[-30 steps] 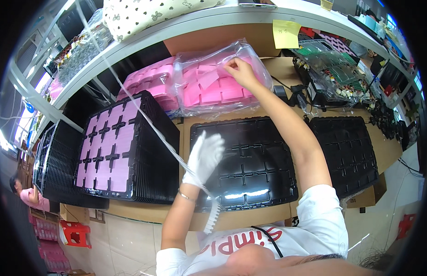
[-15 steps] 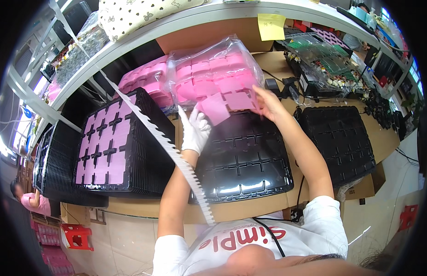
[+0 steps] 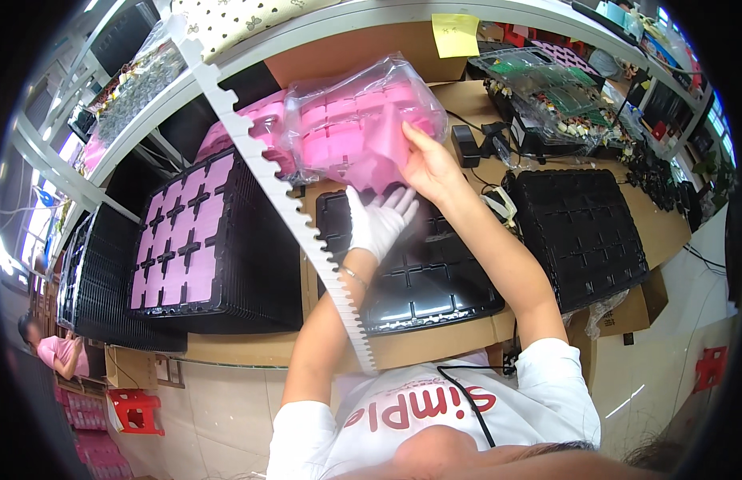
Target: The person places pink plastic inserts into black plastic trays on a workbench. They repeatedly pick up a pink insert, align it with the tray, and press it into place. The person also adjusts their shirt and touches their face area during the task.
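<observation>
My right hand (image 3: 428,164), bare, pinches thin pink foam sheets (image 3: 384,138) by their right edge, in front of a clear plastic bag (image 3: 307,112) of pink foam pieces. Below the sheets, my left hand (image 3: 381,224) wears a white glove; its palm is turned up, its fingers are spread and nothing lies in it. Under both hands is a black plastic tray (image 3: 435,288) with cross-shaped ridges. To the left stands a tall stack of black trays (image 3: 259,264), its top one filled with pink squares (image 3: 177,252).
Another black tray (image 3: 583,232) lies at the right, near cables and a black adapter (image 3: 465,146). Circuit boards in plastic (image 3: 547,88) are at the back right. A white toothed strip (image 3: 295,212) crosses the view diagonally. A person in pink (image 3: 59,352) is at far left.
The pink sheets have swung up and bunched in my right hand, which moved left. My left hand has shifted right and turned its palm up with fingers spread.
</observation>
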The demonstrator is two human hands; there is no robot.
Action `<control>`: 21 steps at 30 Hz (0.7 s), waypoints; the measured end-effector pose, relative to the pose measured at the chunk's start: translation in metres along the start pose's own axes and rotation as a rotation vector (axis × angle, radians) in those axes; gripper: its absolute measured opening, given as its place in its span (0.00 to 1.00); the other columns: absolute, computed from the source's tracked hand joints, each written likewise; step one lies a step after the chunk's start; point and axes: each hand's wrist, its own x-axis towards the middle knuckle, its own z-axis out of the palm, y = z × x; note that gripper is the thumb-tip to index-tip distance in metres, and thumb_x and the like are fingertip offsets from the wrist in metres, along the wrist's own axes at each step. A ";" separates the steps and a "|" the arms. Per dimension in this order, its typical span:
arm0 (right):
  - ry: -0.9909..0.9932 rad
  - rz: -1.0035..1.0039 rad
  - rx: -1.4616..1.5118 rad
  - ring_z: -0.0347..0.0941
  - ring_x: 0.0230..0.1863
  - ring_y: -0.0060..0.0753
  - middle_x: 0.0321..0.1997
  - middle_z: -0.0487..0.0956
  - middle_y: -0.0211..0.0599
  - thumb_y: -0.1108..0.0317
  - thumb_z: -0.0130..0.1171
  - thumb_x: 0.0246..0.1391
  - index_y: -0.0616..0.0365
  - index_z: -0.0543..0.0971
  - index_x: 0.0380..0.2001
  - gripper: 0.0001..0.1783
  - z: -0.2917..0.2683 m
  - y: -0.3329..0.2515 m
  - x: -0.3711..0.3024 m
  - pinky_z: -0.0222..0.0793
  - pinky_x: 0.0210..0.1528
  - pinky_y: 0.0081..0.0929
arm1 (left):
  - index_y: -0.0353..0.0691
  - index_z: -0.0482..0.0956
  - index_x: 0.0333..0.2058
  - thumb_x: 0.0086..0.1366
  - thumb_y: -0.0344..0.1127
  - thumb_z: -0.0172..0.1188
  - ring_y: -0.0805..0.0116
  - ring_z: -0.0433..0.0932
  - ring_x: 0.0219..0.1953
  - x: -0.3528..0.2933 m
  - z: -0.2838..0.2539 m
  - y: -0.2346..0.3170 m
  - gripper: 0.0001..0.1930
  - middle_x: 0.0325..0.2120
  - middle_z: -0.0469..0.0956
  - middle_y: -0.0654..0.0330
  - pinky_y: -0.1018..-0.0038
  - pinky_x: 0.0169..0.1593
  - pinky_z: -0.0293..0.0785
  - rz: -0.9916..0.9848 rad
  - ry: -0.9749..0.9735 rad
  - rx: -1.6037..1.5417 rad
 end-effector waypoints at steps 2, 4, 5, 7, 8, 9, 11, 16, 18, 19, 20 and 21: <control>0.011 -0.057 0.017 0.76 0.52 0.32 0.49 0.80 0.35 0.68 0.57 0.62 0.55 0.75 0.50 0.14 0.014 -0.001 0.005 0.73 0.57 0.36 | 0.37 0.50 0.66 0.64 0.69 0.47 0.50 0.65 0.63 0.005 -0.003 0.001 0.46 0.64 0.58 0.44 0.53 0.59 0.67 0.125 0.021 -0.164; -0.006 -0.069 0.014 0.77 0.52 0.29 0.48 0.81 0.31 0.67 0.57 0.62 0.50 0.76 0.48 0.12 0.016 -0.011 -0.002 0.74 0.52 0.34 | 0.36 0.67 0.54 0.63 0.70 0.48 0.56 0.74 0.51 0.005 -0.012 0.013 0.39 0.52 0.73 0.51 0.60 0.46 0.75 0.106 -0.035 -0.232; -0.011 -0.076 0.015 0.77 0.52 0.29 0.48 0.81 0.31 0.67 0.57 0.62 0.49 0.76 0.48 0.11 0.015 -0.016 -0.007 0.75 0.51 0.33 | 0.37 0.70 0.51 0.62 0.71 0.47 0.57 0.75 0.48 0.004 -0.018 0.018 0.39 0.48 0.75 0.53 0.62 0.43 0.75 0.098 -0.072 -0.188; -0.052 -0.093 0.060 0.75 0.54 0.33 0.50 0.80 0.34 0.69 0.55 0.63 0.53 0.75 0.49 0.12 0.000 -0.031 -0.023 0.74 0.55 0.35 | 0.38 0.71 0.51 0.59 0.75 0.48 0.56 0.75 0.46 -0.018 0.027 0.003 0.42 0.45 0.76 0.54 0.63 0.42 0.75 0.160 0.014 -0.070; -0.041 -0.095 0.081 0.74 0.56 0.35 0.52 0.79 0.35 0.70 0.54 0.64 0.55 0.74 0.51 0.13 -0.008 -0.031 -0.031 0.73 0.57 0.35 | 0.39 0.71 0.51 0.57 0.77 0.48 0.56 0.75 0.45 -0.027 0.036 -0.004 0.43 0.45 0.76 0.54 0.63 0.42 0.74 0.169 0.024 0.010; -0.037 -0.090 0.104 0.74 0.57 0.37 0.53 0.78 0.37 0.70 0.53 0.64 0.56 0.74 0.52 0.14 -0.014 -0.028 -0.037 0.72 0.59 0.36 | 0.39 0.72 0.51 0.55 0.78 0.48 0.56 0.75 0.45 -0.035 0.039 -0.005 0.45 0.44 0.76 0.54 0.63 0.42 0.74 0.188 0.032 0.091; -0.049 -0.109 0.142 0.70 0.61 0.44 0.57 0.75 0.41 0.71 0.51 0.64 0.63 0.70 0.57 0.18 -0.032 -0.024 -0.046 0.67 0.66 0.38 | 0.41 0.71 0.52 0.52 0.81 0.49 0.57 0.75 0.45 -0.040 0.035 -0.001 0.47 0.46 0.75 0.55 0.63 0.42 0.73 0.132 -0.107 0.040; 0.164 -0.061 -0.218 0.73 0.57 0.38 0.52 0.77 0.39 0.70 0.55 0.63 0.61 0.71 0.54 0.18 -0.070 -0.039 -0.086 0.70 0.60 0.33 | 0.43 0.69 0.46 0.52 0.80 0.50 0.71 0.63 0.25 -0.058 0.017 0.033 0.43 0.25 0.63 0.66 0.74 0.30 0.61 0.165 -0.055 0.172; 0.263 -0.012 -0.440 0.75 0.53 0.32 0.49 0.78 0.37 0.69 0.57 0.61 0.61 0.73 0.51 0.16 -0.074 -0.044 -0.108 0.72 0.54 0.29 | 0.45 0.72 0.41 0.66 0.63 0.53 0.79 0.64 0.22 -0.067 -0.011 0.055 0.25 0.23 0.66 0.71 0.81 0.26 0.59 0.116 -0.144 0.275; 0.322 0.024 -0.561 0.75 0.50 0.29 0.47 0.79 0.35 0.68 0.58 0.60 0.60 0.74 0.49 0.15 -0.072 -0.045 -0.121 0.72 0.51 0.26 | 0.45 0.74 0.40 0.66 0.57 0.56 0.81 0.63 0.20 -0.077 -0.017 0.062 0.20 0.23 0.67 0.72 0.83 0.24 0.57 0.144 -0.030 0.473; 0.379 0.062 -0.682 0.76 0.47 0.25 0.45 0.80 0.34 0.67 0.60 0.60 0.60 0.75 0.47 0.14 -0.072 -0.046 -0.131 0.72 0.48 0.24 | 0.45 0.75 0.38 0.67 0.50 0.60 0.83 0.63 0.19 -0.087 -0.022 0.067 0.15 0.22 0.68 0.73 0.84 0.22 0.56 0.172 0.086 0.670; 0.376 0.061 -0.759 0.76 0.44 0.23 0.42 0.80 0.33 0.67 0.60 0.59 0.60 0.76 0.46 0.13 -0.077 -0.045 -0.141 0.72 0.46 0.22 | 0.44 0.75 0.39 0.65 0.44 0.63 0.83 0.61 0.17 -0.093 -0.033 0.073 0.11 0.22 0.69 0.72 0.84 0.20 0.56 0.217 0.156 0.797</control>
